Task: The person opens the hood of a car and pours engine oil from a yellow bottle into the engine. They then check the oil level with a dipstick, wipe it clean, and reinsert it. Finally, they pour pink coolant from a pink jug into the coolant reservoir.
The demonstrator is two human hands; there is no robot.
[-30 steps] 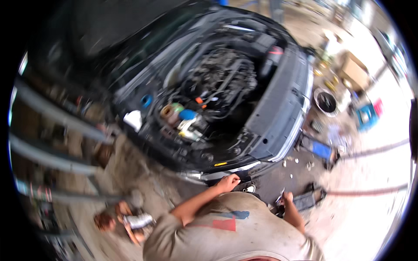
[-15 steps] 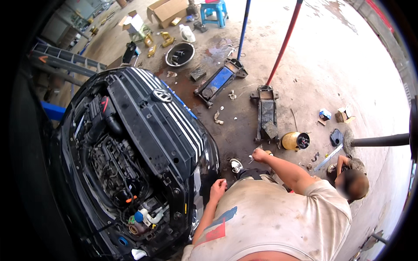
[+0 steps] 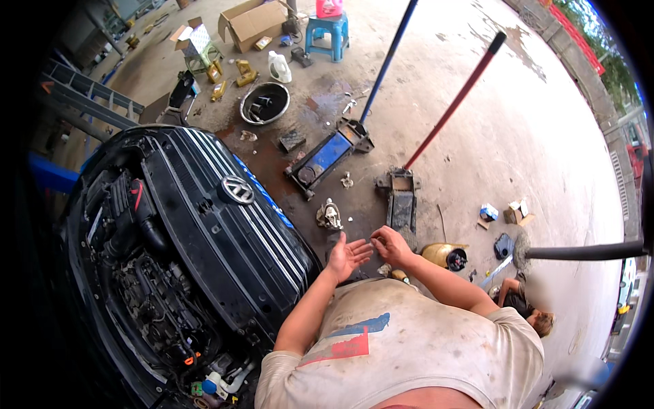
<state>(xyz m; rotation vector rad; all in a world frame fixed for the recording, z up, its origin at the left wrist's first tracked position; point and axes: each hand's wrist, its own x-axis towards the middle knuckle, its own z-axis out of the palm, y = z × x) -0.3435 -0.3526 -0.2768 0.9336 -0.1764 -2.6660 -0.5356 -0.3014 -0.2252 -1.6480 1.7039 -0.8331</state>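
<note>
In front of my waist, my left hand [image 3: 349, 256] lies palm up with its fingers stretched out, holding nothing that I can see. Close beside it, my right hand [image 3: 393, 247] has its fingers curled together at the left fingertips. Whatever it may pinch is too small to make out. To the left stands a dark car [image 3: 197, 211] with its engine bay [image 3: 160, 300] uncovered. My shoe [image 3: 332, 215] shows on the floor just beyond my left hand.
Ahead are a blue floor jack [image 3: 332, 153] and a dark jack [image 3: 402, 204] with a red handle [image 3: 455, 102]. A yellow container [image 3: 436, 253] and a crouching person [image 3: 521, 300] are at right. Farther off: a basin [image 3: 283, 102], several bottles, a cardboard box [image 3: 252, 27] and a blue stool [image 3: 328, 37].
My left hand has risen from beside the car and turned palm up. My right hand has come in next to it. One foot has stepped forward, and the view has shifted.
</note>
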